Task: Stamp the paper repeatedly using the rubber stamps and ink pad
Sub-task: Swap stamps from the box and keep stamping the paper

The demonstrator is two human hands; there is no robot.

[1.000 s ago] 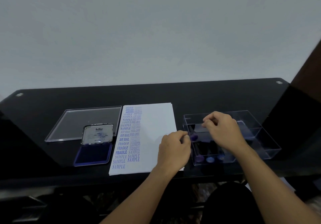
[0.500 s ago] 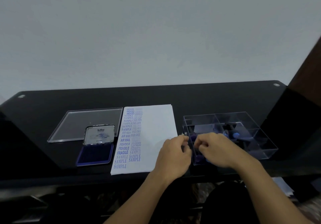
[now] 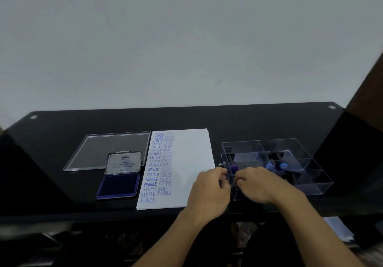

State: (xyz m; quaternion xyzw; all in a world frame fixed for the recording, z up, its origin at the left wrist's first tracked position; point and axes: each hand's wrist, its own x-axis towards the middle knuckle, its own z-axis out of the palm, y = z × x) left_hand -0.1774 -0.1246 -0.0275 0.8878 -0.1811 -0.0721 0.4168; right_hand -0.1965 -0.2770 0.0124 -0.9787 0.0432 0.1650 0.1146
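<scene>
Purple stamp [image 3: 233,167] lies front-to-back in the tray [image 3: 319,188], knob nearest, just beyond the curled left hand [image 3: 209,186] and right hand [image 3: 263,184]; can't tell if either pinches anything.

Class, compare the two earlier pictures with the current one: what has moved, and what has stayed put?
The right hand moved from above the middle of the clear box toward the person, down to its near-left corner, close beside the left hand. Whether either holds anything is hidden. The left hand stayed by the box's left wall; the paper and open ink pad kept their places.
</scene>
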